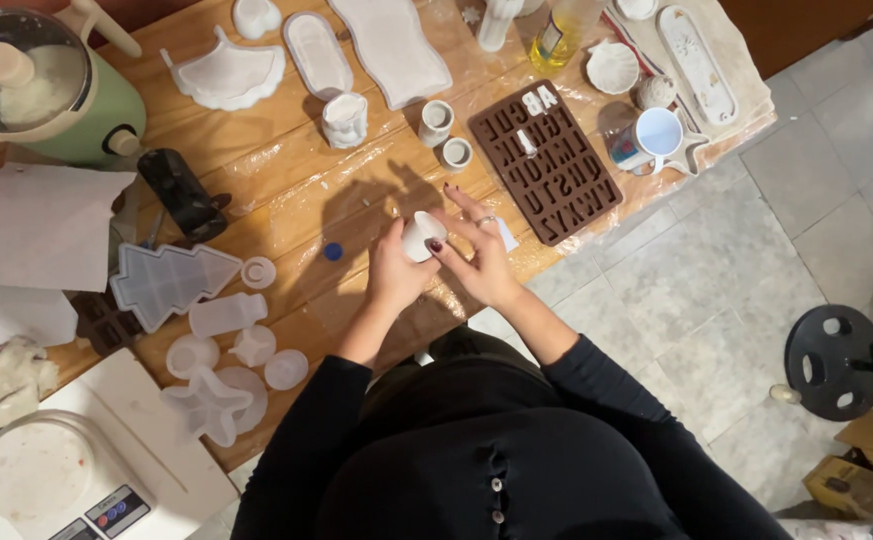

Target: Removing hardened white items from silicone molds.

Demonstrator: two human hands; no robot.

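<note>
Hands, left [394, 270] and right [479, 262], hold one white cup [419, 236]; two stand beyond.

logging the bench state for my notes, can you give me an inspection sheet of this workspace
surface: wooden table, partly under clear plastic film.
job's things: small white cup-shaped piece, held between both hands.
clutter: brown letter mould, tree-shaped mould, white cast trays, blue mug, green lidded pot, scale.
hands: left hand and right hand both grip the piece.
cables: nothing seen.
surroundings: tiled floor, black round stand.
</note>
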